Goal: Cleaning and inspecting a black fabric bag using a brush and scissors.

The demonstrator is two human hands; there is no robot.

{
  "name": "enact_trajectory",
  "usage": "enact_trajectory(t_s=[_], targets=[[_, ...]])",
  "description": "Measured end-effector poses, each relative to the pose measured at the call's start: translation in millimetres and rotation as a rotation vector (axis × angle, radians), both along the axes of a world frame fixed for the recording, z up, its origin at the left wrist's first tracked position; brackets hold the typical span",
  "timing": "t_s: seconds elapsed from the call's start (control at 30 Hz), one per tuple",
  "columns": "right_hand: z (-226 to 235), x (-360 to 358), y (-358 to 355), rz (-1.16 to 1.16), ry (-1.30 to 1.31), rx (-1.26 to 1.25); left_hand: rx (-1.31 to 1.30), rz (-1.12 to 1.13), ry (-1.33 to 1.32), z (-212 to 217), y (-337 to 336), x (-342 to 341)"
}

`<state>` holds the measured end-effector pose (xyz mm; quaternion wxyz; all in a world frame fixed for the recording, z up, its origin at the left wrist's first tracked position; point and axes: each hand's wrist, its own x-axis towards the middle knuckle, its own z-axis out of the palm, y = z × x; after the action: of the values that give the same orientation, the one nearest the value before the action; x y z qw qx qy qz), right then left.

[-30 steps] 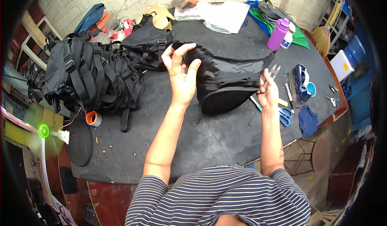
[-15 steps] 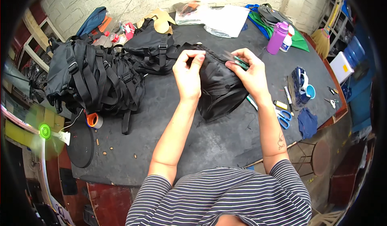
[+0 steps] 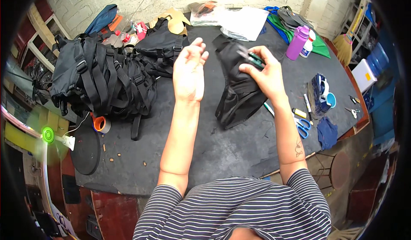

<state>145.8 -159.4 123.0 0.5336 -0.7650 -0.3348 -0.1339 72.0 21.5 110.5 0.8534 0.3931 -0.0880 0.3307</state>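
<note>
My right hand [image 3: 269,75] is closed around a small pair of green-handled thread snips [image 3: 256,60], whose metal tips are blurred. Under and beside it a black fabric pouch or bag piece [image 3: 235,86] stands loosely bunched over the dark tabletop. Whether the right fingers also pinch the cloth is hard to see. To the left of the cloth, and apart from it, my left hand [image 3: 190,73] is raised palm up, fingers loosely curled and parted, with nothing visible in it.
Black strapped backpacks [image 3: 102,77] are piled on the left of the table [image 3: 205,150], near a tape roll [image 3: 101,124]. On the right are a purple bottle [image 3: 297,43], blue-handled scissors [image 3: 303,128], a marker [image 3: 307,105] and a dark blue cloth [image 3: 327,133]. Plastic bags [image 3: 246,24] lie at the back.
My left hand has let go of the black cloth's upper edge, moved left and opened. The cloth's top has shifted and sagged. The right hand keeps the snips in nearly the same place.
</note>
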Motion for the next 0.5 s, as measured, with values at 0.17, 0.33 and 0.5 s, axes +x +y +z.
enact_trajectory(t_s=[0.17, 0.33, 0.5], targets=[[-8, 25, -12, 0.090, 0.151, 0.227, -0.070, -0.112, -0.074, -34, 23, -15], [-9, 27, -12, 0.082, 0.141, 0.238, 0.413, 0.060, 0.254, -27, -28, -9], [-12, 27, -8, 0.057, 0.195, 0.265, 0.883, 0.539, 0.236, -55, -90, -19]])
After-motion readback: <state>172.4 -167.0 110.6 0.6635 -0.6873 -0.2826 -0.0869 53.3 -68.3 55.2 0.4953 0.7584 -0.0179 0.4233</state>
